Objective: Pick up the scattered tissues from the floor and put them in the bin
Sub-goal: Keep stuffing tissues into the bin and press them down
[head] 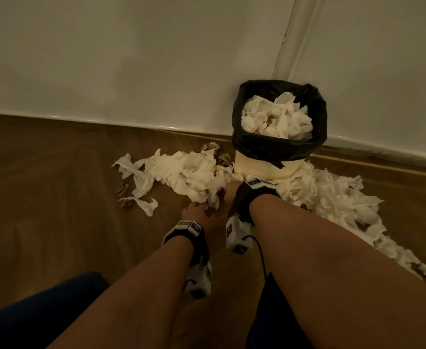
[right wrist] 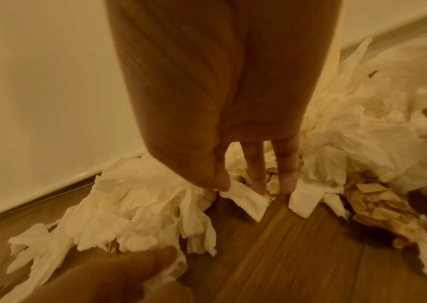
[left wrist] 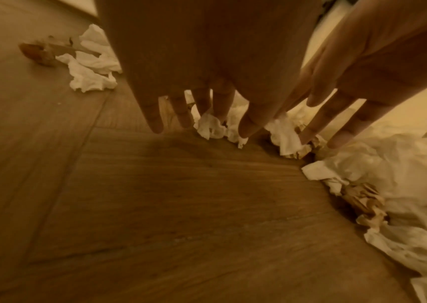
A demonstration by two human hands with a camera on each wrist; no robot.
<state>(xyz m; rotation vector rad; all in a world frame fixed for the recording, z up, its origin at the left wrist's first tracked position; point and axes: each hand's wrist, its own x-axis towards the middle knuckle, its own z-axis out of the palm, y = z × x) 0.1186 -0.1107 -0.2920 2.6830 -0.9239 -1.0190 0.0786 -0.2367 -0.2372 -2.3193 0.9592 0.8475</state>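
A cream bin lined with a black bag stands against the wall, heaped with white tissues. A big tissue pile lies on the floor left of it, and another pile spreads to its right. My left hand and right hand reach side by side into the near edge of the left pile. In the left wrist view my left hand points straight fingers down onto tissues. My right hand likewise touches tissue scraps with straight fingers, holding nothing.
Brown crumpled paper is mixed in with the tissues. A few loose tissues lie apart at the left on the wooden floor. The white wall and baseboard run behind. My dark blue knee is at the lower left.
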